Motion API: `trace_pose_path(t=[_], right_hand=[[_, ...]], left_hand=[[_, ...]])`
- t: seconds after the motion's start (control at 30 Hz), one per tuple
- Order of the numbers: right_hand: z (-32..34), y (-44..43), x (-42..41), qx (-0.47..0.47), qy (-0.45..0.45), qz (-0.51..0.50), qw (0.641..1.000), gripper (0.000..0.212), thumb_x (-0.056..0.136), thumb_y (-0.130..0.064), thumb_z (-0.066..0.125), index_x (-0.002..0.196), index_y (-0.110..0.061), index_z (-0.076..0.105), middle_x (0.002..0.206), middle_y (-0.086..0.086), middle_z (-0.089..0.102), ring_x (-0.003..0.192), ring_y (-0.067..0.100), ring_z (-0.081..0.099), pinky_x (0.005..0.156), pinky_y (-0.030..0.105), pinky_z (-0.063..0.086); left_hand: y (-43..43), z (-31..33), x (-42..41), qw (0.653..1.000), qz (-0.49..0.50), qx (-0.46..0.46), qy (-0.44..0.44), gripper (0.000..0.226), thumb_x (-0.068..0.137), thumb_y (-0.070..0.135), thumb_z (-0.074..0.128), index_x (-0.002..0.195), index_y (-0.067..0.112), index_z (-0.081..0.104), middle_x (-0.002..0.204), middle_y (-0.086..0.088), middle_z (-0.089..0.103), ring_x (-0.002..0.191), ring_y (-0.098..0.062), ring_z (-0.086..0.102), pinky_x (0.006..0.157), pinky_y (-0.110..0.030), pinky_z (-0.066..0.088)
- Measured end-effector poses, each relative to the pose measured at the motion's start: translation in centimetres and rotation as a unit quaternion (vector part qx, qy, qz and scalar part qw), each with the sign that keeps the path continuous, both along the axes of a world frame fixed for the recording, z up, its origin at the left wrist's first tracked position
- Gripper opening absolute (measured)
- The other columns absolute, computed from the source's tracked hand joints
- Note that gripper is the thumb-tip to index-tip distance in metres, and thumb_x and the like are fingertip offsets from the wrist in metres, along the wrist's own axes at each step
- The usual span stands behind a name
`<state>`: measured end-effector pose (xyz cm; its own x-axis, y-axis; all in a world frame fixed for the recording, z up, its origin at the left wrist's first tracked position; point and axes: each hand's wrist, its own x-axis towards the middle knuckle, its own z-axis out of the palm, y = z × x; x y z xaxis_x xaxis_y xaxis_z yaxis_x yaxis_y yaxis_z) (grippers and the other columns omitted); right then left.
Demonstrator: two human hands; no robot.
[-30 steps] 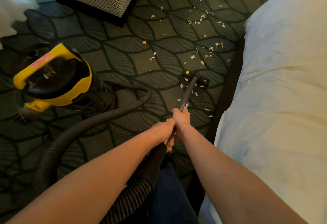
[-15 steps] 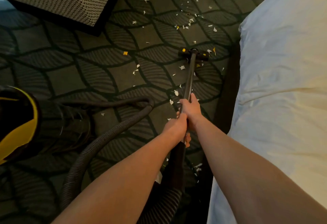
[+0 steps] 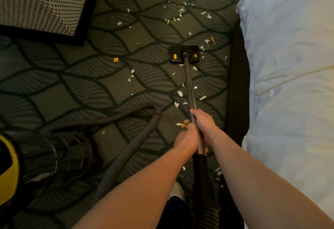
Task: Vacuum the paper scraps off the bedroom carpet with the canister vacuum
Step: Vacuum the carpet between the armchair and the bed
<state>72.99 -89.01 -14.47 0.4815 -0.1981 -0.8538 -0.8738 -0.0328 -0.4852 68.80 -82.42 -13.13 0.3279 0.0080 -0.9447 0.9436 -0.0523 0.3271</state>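
Observation:
Both hands grip the metal vacuum wand. My left hand holds it lower down, and my right hand is just above it. The wand runs forward to the black floor nozzle with two yellow tabs, lying flat on the dark leaf-patterned carpet. White and yellow paper scraps lie scattered ahead of the nozzle, beside the wand and near my feet. The ribbed grey hose loops left to the yellow and black canister, cut off at the left edge.
A bed with white bedding fills the right side, its dark base close beside the wand. A woven-patterned piece of furniture with a black base stands at the top left. A power cord coils beside the canister.
The nozzle has moved forward across the carpet into the scraps, away from me. The view has shifted right, so the canister has slid to the left edge.

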Motion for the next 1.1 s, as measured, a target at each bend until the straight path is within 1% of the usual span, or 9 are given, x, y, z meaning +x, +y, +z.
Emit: trace_pose_path(t=[0.1, 0.27, 0.43, 0.5, 0.57, 0.7, 0.83, 1.0, 1.1], right_hand=[[1.7, 0.0, -1.0, 0.009, 0.031, 0.001, 0.999, 0.029, 0.098, -0.038, 0.054, 0.112, -0.014, 0.063, 0.094, 0.009, 0.065, 0.08, 0.02, 0.062, 0.062, 0.03, 0.048], [3.3, 1.1, -2.2, 0.077, 0.048, -0.058, 0.994, 0.032, 0.096, -0.039, 0.055, 0.107, -0.012, 0.067, 0.085, 0.013, 0.067, 0.074, 0.025, 0.065, 0.057, 0.034, 0.055], [3.6, 1.7, -4.1, 0.122, 0.066, -0.118, 0.983, 0.03, 0.1, -0.032, 0.049, 0.105, -0.006, 0.064, 0.073, 0.009, 0.063, 0.062, 0.019, 0.062, 0.05, 0.028, 0.055], [3.3, 1.6, -5.0, 0.123, 0.087, -0.108, 0.983, 0.034, 0.101, -0.034, 0.047, 0.113, -0.005, 0.06, 0.07, 0.009, 0.059, 0.056, 0.017, 0.058, 0.046, 0.027, 0.052], [3.4, 1.8, -5.2, 0.109, 0.081, -0.102, 0.986, 0.033, 0.101, -0.034, 0.046, 0.118, -0.007, 0.056, 0.065, 0.008, 0.056, 0.051, 0.016, 0.055, 0.042, 0.026, 0.048], [5.0, 2.2, -3.3, 0.085, 0.049, -0.09, 0.991, 0.025, 0.1, -0.03, 0.05, 0.099, -0.007, 0.059, 0.059, 0.007, 0.051, 0.047, 0.015, 0.048, 0.038, 0.023, 0.043], [7.2, 2.0, -3.0, 0.067, 0.041, -0.045, 0.996, 0.003, 0.092, -0.005, 0.055, 0.095, -0.006, 0.055, 0.056, 0.007, 0.048, 0.043, 0.015, 0.046, 0.037, 0.021, 0.041], [8.4, 1.7, -5.9, 0.061, 0.048, -0.032, 0.996, 0.011, 0.091, 0.001, 0.052, 0.1, -0.005, 0.056, 0.055, 0.007, 0.047, 0.04, 0.014, 0.045, 0.037, 0.022, 0.041], [8.6, 1.3, -7.2, 0.069, 0.054, -0.03, 0.996, 0.009, 0.091, -0.001, 0.054, 0.098, -0.006, 0.058, 0.056, 0.007, 0.047, 0.043, 0.014, 0.044, 0.037, 0.023, 0.041]], left_hand=[[1.5, 0.1, 0.7, 0.992, -0.102, 0.072, -0.035, 0.063, 0.098, 0.052, 0.019, 0.082, 0.012, 0.066, 0.077, -0.011, 0.071, 0.072, -0.023, 0.07, 0.075, -0.036, 0.059], [3.0, 0.6, 3.1, 0.926, -0.301, 0.196, -0.115, 0.063, 0.095, 0.049, 0.018, 0.083, 0.014, 0.069, 0.076, -0.005, 0.071, 0.072, -0.02, 0.069, 0.081, -0.035, 0.057], [4.3, 0.5, 4.7, 0.798, -0.477, 0.316, -0.188, 0.045, 0.097, 0.043, 0.031, 0.103, 0.016, 0.066, 0.095, -0.004, 0.064, 0.09, -0.021, 0.061, 0.075, -0.032, 0.045], [4.6, 0.1, 5.6, 0.818, -0.464, 0.277, -0.198, 0.038, 0.097, 0.042, 0.036, 0.105, 0.016, 0.062, 0.092, -0.004, 0.063, 0.089, -0.021, 0.061, 0.077, -0.034, 0.048], [4.5, 0.0, 6.5, 0.866, -0.415, 0.205, -0.188, 0.04, 0.096, 0.044, 0.041, 0.121, 0.016, 0.056, 0.112, -0.009, 0.063, 0.108, -0.026, 0.06, 0.093, -0.041, 0.048], [3.5, 1.5, 7.6, 0.909, -0.341, 0.129, -0.199, 0.059, 0.096, 0.037, 0.051, 0.146, 0.009, 0.033, 0.146, -0.011, 0.043, 0.131, -0.026, 0.045, 0.101, -0.031, 0.038], [2.9, 2.3, 7.9, 0.928, -0.287, 0.112, -0.208, 0.059, 0.089, 0.04, 0.062, 0.137, 0.01, 0.045, 0.135, -0.01, 0.053, 0.12, -0.026, 0.053, 0.095, -0.031, 0.043], [2.7, 2.3, 5.6, 0.92, -0.327, 0.09, -0.197, 0.026, 0.086, 0.038, 0.062, 0.103, 0.019, 0.064, 0.103, -0.004, 0.067, 0.097, -0.019, 0.063, 0.093, -0.036, 0.051], [2.5, 2.2, 4.1, 0.923, -0.328, 0.087, -0.183, 0.039, 0.082, 0.038, 0.066, 0.115, 0.017, 0.062, 0.111, -0.002, 0.065, 0.103, -0.017, 0.061, 0.097, -0.036, 0.049]])
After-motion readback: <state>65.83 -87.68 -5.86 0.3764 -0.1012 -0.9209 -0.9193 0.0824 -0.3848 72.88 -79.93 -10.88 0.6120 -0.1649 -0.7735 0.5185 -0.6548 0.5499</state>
